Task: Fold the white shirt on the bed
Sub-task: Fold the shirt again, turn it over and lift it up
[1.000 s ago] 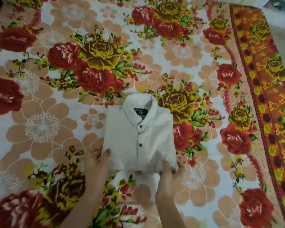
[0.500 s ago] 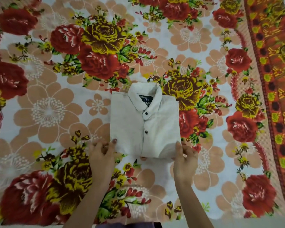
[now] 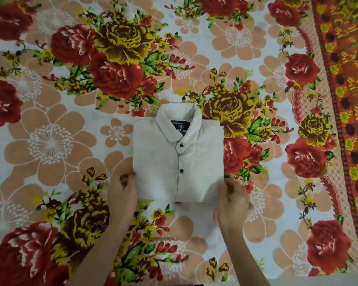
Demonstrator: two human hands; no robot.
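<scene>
The white shirt lies folded into a neat rectangle in the middle of the bed, front up. Its collar and dark label point away from me, and two dark buttons show down the placket. My left hand sits at the shirt's lower left corner, its curled fingers pinching the left edge. At the lower right corner my right hand grips the right edge, with the thumb against the cloth. Both forearms come in from the bottom of the view.
The bed is covered by a floral sheet with red and yellow roses and peach blossoms. A patterned orange and red border runs down the right side. Bare sheet surrounds the shirt on all sides.
My hands have slid from the shirt's bottom edge out to its two lower corners. The shirt stays folded and lies flatter, and my head has moved over it.
</scene>
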